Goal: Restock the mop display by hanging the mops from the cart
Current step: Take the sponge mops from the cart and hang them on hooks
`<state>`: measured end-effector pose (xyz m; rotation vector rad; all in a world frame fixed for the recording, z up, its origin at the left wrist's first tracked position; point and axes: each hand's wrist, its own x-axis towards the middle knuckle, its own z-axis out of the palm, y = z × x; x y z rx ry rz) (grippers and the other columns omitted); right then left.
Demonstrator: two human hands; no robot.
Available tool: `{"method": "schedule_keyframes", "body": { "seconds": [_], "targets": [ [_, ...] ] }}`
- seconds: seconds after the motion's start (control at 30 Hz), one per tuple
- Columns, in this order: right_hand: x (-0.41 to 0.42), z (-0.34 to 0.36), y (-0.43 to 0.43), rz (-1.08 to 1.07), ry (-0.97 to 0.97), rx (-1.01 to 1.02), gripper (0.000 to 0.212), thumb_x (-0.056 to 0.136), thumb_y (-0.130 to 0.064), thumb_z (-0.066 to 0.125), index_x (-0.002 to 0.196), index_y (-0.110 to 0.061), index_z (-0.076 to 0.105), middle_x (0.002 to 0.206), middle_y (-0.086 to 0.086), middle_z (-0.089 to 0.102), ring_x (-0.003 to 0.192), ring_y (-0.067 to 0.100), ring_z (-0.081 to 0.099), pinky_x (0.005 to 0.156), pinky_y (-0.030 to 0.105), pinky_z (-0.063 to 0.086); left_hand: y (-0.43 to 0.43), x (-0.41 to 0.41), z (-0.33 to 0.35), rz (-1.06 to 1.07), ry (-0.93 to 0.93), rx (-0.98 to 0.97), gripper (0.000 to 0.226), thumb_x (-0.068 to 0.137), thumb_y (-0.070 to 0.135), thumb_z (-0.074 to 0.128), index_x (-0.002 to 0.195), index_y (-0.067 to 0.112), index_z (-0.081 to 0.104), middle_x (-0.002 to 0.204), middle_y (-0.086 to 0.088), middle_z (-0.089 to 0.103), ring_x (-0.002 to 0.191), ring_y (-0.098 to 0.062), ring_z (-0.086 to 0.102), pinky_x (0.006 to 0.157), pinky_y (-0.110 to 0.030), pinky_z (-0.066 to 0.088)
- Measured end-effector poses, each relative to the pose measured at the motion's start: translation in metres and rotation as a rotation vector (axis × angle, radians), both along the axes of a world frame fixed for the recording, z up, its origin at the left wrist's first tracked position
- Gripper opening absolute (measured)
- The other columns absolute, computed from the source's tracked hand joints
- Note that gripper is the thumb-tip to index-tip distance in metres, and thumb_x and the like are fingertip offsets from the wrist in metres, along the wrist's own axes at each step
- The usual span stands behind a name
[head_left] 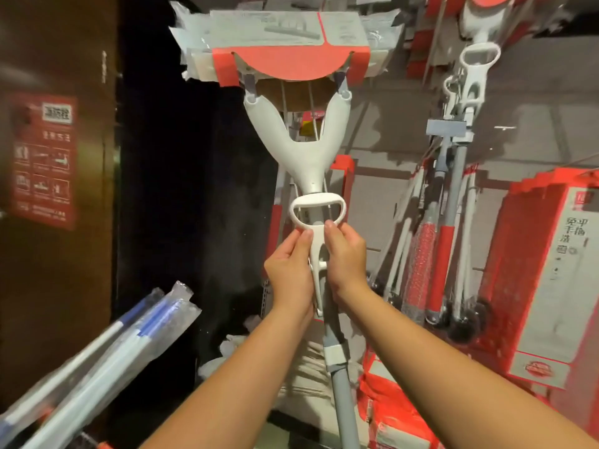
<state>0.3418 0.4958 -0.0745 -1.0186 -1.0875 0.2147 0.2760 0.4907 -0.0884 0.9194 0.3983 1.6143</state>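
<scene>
Clear plastic sleeves [129, 338] at the lower left are seen to hold white and blue poles. At the right edge, red and grey cartons [544, 270] are stacked upright; what they hold cannot be told. The mop [303, 150] is held head-up in the middle of the frame, and its flat head [285, 37] is wrapped in crinkled clear film and banded with a red card [291, 64]. A smooth white Y-shaped yoke is joined to a grey shaft [340, 384]. Below an oval loop [317, 198], the white plastic lever is grasped by the left hand [290, 273] and the right hand [345, 257], side by side. Further mops [476, 76] are hung at the upper right, and a red poster [42, 160] is fixed to the brown wall at the left.
</scene>
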Motion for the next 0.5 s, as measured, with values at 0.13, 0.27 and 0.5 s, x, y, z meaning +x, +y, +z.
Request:
{"method": "schedule_keyframes", "body": {
  "seconds": [0.13,0.27,0.5],
  "targets": [
    [-0.012,0.019,0.002,-0.081,0.038,0.04,0.025,0.082,-0.036,0.053,0.066,-0.018,0.062,0.067,0.003,0.063,0.068,0.02,0.057,0.067,0.039,0.046,0.002,-0.012,0.02,-0.063,-0.019,0.034,0.016,0.093,0.008,0.059,0.1,0.01,0.073,0.088,-0.007,0.075,0.077,-0.014,0.069,0.073,-0.026,0.058],
    [-0.022,0.034,-0.003,-0.145,0.068,0.079,0.026,0.082,-0.034,0.053,0.065,-0.016,0.061,0.067,0.005,0.062,0.068,0.02,0.056,0.065,0.035,0.044,0.005,-0.021,0.036,-0.119,0.016,0.081,0.017,0.093,0.009,0.059,0.102,0.005,0.073,0.089,-0.01,0.074,0.077,-0.016,0.069,0.072,-0.026,0.058],
    [-0.008,0.06,-0.028,-0.328,0.095,0.143,0.029,0.089,-0.028,0.056,0.066,-0.011,0.061,0.066,0.011,0.061,0.066,0.023,0.055,0.064,0.04,0.044,-0.011,-0.01,0.065,-0.266,0.021,0.162,0.019,0.091,0.007,0.061,0.081,0.019,0.072,0.087,-0.011,0.073,0.08,-0.021,0.065,0.083,-0.042,0.055]
  ]
}}
